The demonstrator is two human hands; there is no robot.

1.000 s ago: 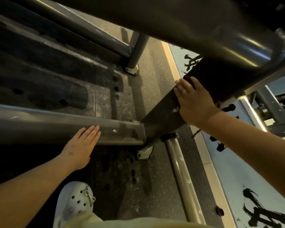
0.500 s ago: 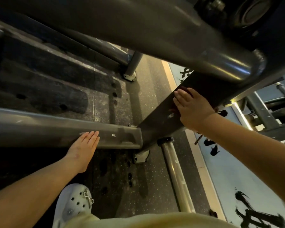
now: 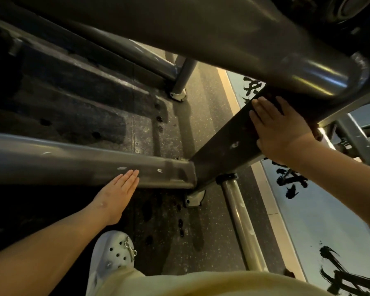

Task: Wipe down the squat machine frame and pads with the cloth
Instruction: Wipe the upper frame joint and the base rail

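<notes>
The fingers [image 3: 263,107] of the right hand [image 3: 280,129] lay straight and flat, slightly spread, pressed on the top face of the dark sloping beam [image 3: 229,144] of the frame. They weren't curled round anything. That hand sat on the beam's upper stretch, just under the big curved tube [image 3: 308,75] overhead.

The cloth wasn't plainly seen. It was prob. under that palm, but I couldn't tell.

The left hand [image 3: 113,197] had straight fingers held together, tips touching the near edge of the horizontal tube [image 3: 73,163]. It held nothing and looked like a brace.

Tube and beam met at a corner joint above a frame foot [image 3: 193,198] on the speckled floor [image 3: 179,129]. A thinner round rail [image 3: 241,221] ran from the joint toward the near edge of view. A white clog [image 3: 113,253] stood below the left hand. No pads were surely in view.

Step, as judged: wiping the frame, on the sloping beam. White specks showed on the beam's lower part and on the tube near the joint, so much of the frame looked undone.

The next move would call for sliding the right hand down the beam toward the joint w/ steady flat pressure, then across to the tube. The left hand would need to shift off first.
</notes>
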